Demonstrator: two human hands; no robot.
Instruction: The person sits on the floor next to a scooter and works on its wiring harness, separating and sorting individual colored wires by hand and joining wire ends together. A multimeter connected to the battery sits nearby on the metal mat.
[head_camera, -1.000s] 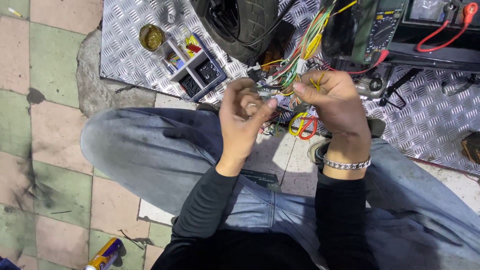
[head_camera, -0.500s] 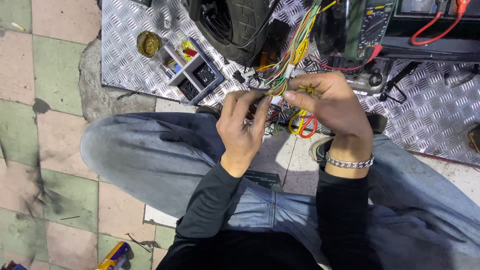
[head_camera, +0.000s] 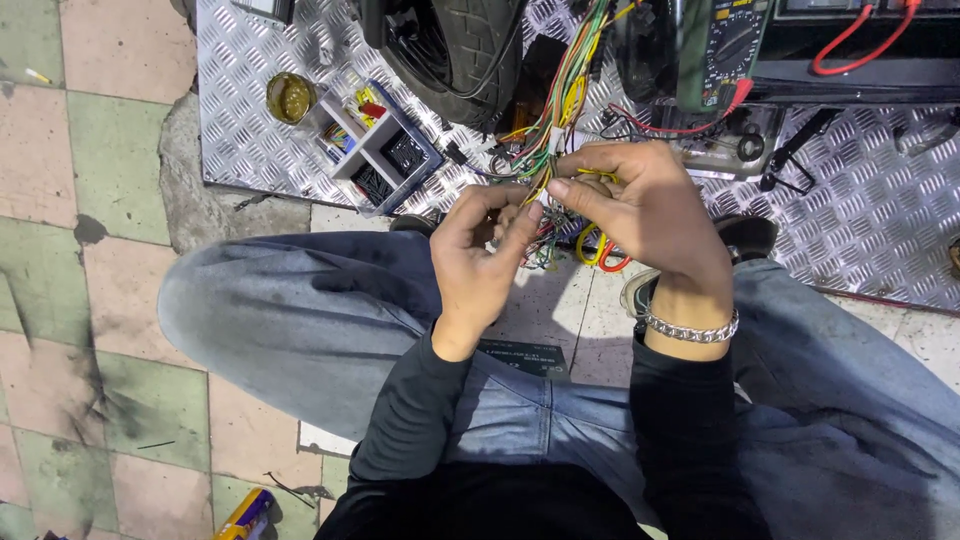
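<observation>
Presently, in the head view, both of my hands are raised over my lap and meet at a bundle of coloured wires (head_camera: 553, 120) that hangs down from the machine above. My left hand (head_camera: 478, 258) is curled, the fingers bent inward and the thumb closed against them; it pinches wire ends at the lower part of the bundle, though the exact strand is hidden behind the fingers. My right hand (head_camera: 650, 215) lies just beside it, touching at the fingertips, with forefinger and thumb pressed together on a yellow wire near the same spot. A metal chain bracelet (head_camera: 690, 328) sits on my right wrist.

The bundle holds green, yellow, red and orange strands and runs up past a black tyre (head_camera: 470, 50). Loops of yellow and red wire (head_camera: 600, 250) hang below my right hand, over the pale floor tile.

I sit with knees apart in blue jeans (head_camera: 300, 320) and black sleeves. A chequer-plate metal sheet (head_camera: 880, 220) lies ahead of me. On it, to the left of the tyre, stands a small divided parts box (head_camera: 375, 150) with a round tin (head_camera: 290, 97) just beside it. A multimeter (head_camera: 730, 45) rests at the upper right, with a red lead (head_camera: 860, 50) near it. A small dark card (head_camera: 520, 357) lies on my lap between the forearms.
</observation>
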